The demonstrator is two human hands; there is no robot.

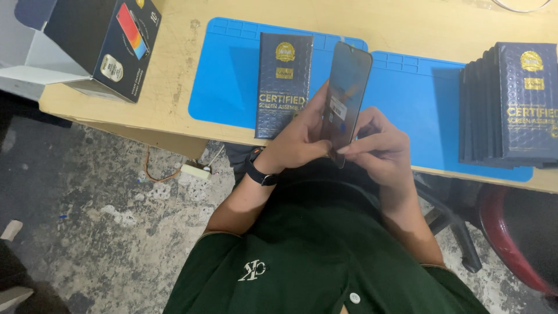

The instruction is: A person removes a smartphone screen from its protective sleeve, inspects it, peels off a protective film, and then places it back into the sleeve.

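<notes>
Holding a dark phone screen panel [345, 99] upright between both hands, the person sits in front of a wooden table [174, 81]. The left hand [299, 136] wraps around the left edge and lower part of the panel, fingers curled closed on it, and a black watch [260, 172] is on that wrist. The right hand [378, 145] grips the lower right edge, with the thumb pressed on the glass and the other fingers bent behind. The panel has a small white sticker in the middle and is raised above the near edge of the table, over the blue work mat [232, 75]. Just behind it, a dark blue flat box [283, 75] lies on this mat. A stack of similar dark blue boxes [508, 104] stands on a second blue mat [418, 104] at the right. A black carton [104, 40] rests at the left corner of the table.
</notes>
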